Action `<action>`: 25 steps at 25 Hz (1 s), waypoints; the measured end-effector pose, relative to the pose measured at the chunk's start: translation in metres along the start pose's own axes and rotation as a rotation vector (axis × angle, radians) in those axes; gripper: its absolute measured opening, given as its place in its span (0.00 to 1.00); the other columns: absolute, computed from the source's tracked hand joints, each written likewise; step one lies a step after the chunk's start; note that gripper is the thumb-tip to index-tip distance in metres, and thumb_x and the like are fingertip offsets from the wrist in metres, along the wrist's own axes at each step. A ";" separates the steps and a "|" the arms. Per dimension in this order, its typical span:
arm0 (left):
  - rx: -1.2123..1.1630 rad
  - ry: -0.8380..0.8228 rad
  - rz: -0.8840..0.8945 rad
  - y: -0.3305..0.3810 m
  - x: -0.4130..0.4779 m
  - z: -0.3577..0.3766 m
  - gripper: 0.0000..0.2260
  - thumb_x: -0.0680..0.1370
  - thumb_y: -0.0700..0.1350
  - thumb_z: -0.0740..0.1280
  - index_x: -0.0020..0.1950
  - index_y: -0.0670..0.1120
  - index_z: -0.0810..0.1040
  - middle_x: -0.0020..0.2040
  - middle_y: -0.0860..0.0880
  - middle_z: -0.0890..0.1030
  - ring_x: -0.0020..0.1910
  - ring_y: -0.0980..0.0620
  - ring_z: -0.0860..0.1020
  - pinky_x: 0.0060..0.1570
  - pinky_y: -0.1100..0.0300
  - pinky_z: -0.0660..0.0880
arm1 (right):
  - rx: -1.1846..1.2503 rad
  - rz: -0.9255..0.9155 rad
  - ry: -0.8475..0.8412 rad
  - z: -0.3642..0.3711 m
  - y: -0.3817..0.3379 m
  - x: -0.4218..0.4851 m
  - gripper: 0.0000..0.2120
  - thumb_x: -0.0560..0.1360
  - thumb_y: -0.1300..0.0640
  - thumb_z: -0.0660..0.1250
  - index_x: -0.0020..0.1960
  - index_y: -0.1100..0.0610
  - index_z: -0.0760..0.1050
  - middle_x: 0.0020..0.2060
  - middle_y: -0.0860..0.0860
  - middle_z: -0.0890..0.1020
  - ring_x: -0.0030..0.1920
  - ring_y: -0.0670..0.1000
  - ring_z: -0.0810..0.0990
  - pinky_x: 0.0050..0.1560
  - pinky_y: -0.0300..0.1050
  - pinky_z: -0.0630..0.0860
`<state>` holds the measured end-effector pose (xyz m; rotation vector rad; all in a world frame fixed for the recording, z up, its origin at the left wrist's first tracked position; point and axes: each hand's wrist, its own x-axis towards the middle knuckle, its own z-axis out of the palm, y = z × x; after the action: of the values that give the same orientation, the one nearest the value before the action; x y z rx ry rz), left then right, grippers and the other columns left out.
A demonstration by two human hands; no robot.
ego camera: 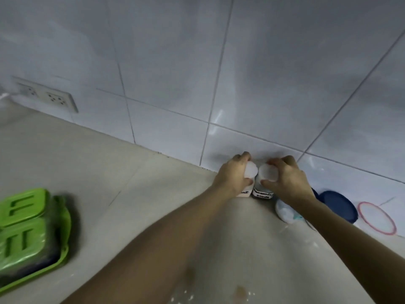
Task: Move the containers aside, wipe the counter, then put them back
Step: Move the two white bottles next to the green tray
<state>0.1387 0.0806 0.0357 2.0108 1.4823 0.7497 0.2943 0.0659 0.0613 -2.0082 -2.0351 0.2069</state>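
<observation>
Two small white-lidded containers with black-lettered labels stand side by side against the tiled wall. My left hand [233, 174] grips the left container [251, 170] from above by its lid. My right hand [285, 178] grips the right container [268, 173] the same way. Both stand on the beige counter [109, 172]. Just right of them lie a white round container [285, 212], a dark blue lid [338, 206] and a clear lid with a pink rim [377, 218], partly hidden by my right forearm.
A green plastic tray [32, 235] with a wrapped green item on it sits at the counter's left. A double wall socket [47, 96] is on the tiles at the far left. White crumbs and brown stains [240, 290] mark the near counter.
</observation>
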 end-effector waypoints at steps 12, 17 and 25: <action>0.102 0.164 -0.252 -0.148 -0.166 -0.216 0.24 0.69 0.47 0.75 0.63 0.48 0.73 0.60 0.48 0.79 0.57 0.46 0.77 0.57 0.52 0.74 | 0.269 -0.355 -0.226 0.059 -0.216 -0.016 0.27 0.66 0.49 0.75 0.63 0.50 0.76 0.57 0.51 0.73 0.53 0.54 0.77 0.58 0.49 0.74; 0.133 0.269 -0.358 -0.189 -0.199 -0.251 0.25 0.69 0.48 0.75 0.64 0.47 0.73 0.62 0.47 0.78 0.57 0.45 0.77 0.57 0.53 0.74 | 0.341 -0.421 -0.260 0.088 -0.292 -0.026 0.26 0.65 0.50 0.75 0.63 0.50 0.77 0.57 0.50 0.73 0.54 0.53 0.78 0.60 0.48 0.73; 0.173 0.206 -0.352 -0.202 -0.201 -0.245 0.26 0.69 0.51 0.74 0.65 0.50 0.71 0.63 0.48 0.78 0.59 0.46 0.76 0.57 0.55 0.73 | 0.289 -0.524 -0.292 0.108 -0.311 -0.032 0.28 0.72 0.52 0.71 0.71 0.51 0.68 0.64 0.50 0.70 0.61 0.53 0.74 0.64 0.51 0.72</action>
<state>-0.2173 -0.0388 0.0437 1.7579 2.0151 0.7137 -0.0345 0.0357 0.0463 -1.2822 -2.4552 0.6671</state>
